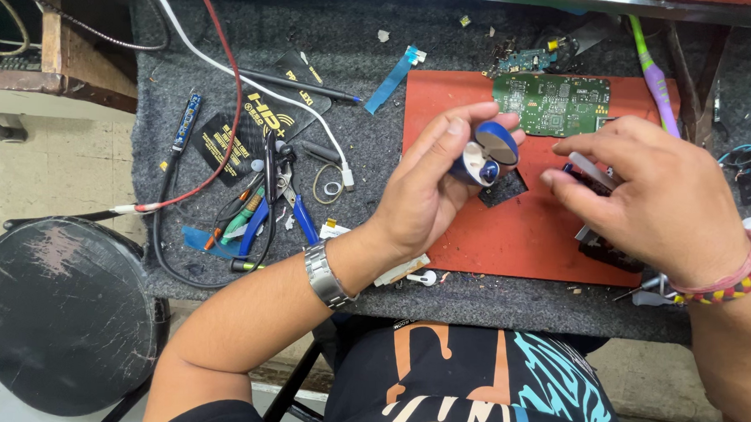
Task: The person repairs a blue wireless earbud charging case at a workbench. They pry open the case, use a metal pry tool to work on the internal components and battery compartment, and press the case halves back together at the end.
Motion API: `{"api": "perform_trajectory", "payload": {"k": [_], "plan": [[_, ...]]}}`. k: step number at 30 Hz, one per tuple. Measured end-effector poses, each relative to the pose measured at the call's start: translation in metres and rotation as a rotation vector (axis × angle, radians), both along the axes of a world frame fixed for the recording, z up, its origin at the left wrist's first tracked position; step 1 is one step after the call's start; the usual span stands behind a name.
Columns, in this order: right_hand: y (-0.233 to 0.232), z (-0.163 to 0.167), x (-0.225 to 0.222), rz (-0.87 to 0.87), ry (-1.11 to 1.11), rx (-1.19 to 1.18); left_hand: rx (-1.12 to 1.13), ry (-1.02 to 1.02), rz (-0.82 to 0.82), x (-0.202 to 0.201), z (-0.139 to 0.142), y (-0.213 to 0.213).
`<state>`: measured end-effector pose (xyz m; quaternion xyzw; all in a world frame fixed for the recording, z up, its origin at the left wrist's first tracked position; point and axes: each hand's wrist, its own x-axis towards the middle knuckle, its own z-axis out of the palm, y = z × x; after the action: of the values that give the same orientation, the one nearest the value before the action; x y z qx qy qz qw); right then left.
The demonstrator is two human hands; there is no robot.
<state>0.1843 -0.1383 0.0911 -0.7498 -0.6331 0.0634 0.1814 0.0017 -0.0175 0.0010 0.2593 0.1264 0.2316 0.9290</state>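
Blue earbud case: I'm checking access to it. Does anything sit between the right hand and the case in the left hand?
Nothing visible does. The left hand holds the blue earbud case open above the red mat; the right hand, with a small flat grey piece at its fingers, is beside it across an open gap.

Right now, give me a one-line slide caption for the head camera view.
Left hand holds an open blue earbud case over a red mat; right hand pinches a small flat tool.
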Motion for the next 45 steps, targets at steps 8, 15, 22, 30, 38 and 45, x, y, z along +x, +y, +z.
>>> {"api": "perform_trajectory", "payload": {"k": [8,15,22,30,38,45], "plan": [[-0.008,-0.009,0.01,-0.016,-0.11,-0.296,-0.187,0.046,-0.029,0.005,0.003,0.008],[-0.009,-0.013,0.013,-0.006,-0.099,-0.271,-0.174,0.034,-0.041,0.004,0.005,0.008],[-0.007,0.0,0.006,-0.198,0.024,-0.254,-0.195,0.001,-0.088,0.003,0.005,0.007],[-0.018,-0.008,0.008,-0.17,0.897,-0.145,-0.093,-0.048,-0.113,0.0,0.004,0.003],[-0.021,-0.026,0.003,-0.088,1.267,-0.146,0.037,-0.017,-0.079,-0.001,0.005,-0.004],[-0.021,-0.037,-0.019,-0.123,1.207,-0.047,0.161,0.006,-0.074,-0.004,0.008,-0.009]]}}
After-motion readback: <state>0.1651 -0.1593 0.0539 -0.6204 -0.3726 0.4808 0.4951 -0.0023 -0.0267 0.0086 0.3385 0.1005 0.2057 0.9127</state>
